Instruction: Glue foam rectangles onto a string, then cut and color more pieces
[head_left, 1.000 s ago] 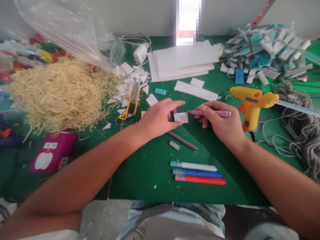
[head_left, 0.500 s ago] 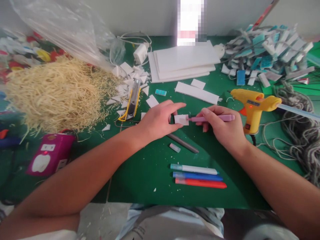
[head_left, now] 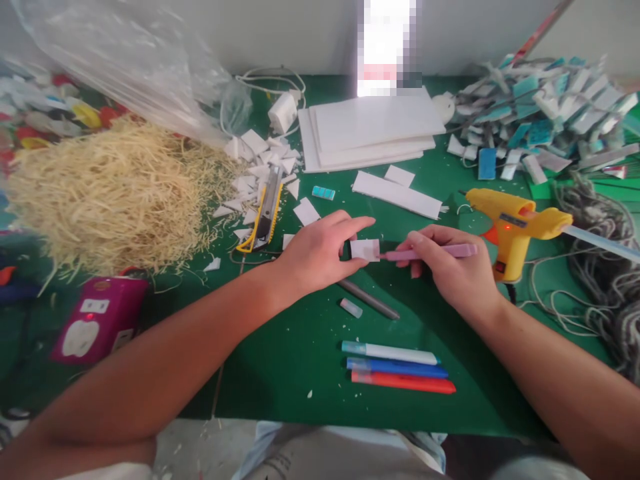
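My left hand [head_left: 323,250] steadies a small white foam-board piece [head_left: 364,251] on the green table, thumb along its near edge and index finger stretched out above it. A pale pink band shows at the piece's right end. In my right hand [head_left: 447,263] is a pink felt-tip pen [head_left: 430,252], its tip touching that right end. A clear pen cap [head_left: 351,307] and a dark grey rod [head_left: 370,300] lie just below the left hand. Nearer to me are three capped pens: a white one [head_left: 400,353], a blue one [head_left: 400,367] and a red one [head_left: 405,382].
Left: wood-shaving pile [head_left: 100,193], yellow cutter [head_left: 267,210], foam scraps [head_left: 247,180], magenta socket box [head_left: 100,320]. Behind: white boards [head_left: 370,127], a blue-patterned piece [head_left: 323,193]. Right: yellow glue gun [head_left: 515,230], grey yarn [head_left: 595,260], blue-and-white pieces [head_left: 545,113].
The whole view has shifted, so the table sits slightly lower in it. The pink at the foam-board piece's right end looks more visible. Both hands keep their holds.
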### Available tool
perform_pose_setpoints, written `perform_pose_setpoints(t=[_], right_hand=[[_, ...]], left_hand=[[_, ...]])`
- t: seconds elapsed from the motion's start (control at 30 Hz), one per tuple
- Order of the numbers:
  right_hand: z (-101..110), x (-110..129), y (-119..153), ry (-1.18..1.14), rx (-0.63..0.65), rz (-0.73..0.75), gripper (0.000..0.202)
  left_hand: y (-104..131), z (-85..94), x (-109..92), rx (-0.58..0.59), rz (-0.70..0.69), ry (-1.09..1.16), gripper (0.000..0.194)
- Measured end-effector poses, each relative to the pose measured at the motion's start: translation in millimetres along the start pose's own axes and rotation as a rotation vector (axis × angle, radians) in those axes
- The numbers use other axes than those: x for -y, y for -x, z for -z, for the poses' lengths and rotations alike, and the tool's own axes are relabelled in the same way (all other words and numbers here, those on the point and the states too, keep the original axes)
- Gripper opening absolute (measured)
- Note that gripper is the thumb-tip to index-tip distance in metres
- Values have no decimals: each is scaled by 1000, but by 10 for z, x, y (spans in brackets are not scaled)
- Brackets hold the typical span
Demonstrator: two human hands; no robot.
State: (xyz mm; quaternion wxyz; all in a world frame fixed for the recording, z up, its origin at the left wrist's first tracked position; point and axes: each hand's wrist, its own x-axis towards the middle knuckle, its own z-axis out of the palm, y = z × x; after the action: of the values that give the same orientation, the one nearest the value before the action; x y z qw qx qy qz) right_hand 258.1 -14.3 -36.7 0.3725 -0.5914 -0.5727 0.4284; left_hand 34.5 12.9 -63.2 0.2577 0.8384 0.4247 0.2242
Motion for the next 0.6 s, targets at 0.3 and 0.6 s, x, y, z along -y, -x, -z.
perform_pose_setpoints(t=[0.3, 0.6], right_hand=[[27, -13, -2, -75, 8, -8, 49], [9, -27, -22, -53, 13, -5, 44]], left_hand=[[14, 12, 8, 0, -32, -61, 52], [2, 26, -14, 26, -19, -82, 51]])
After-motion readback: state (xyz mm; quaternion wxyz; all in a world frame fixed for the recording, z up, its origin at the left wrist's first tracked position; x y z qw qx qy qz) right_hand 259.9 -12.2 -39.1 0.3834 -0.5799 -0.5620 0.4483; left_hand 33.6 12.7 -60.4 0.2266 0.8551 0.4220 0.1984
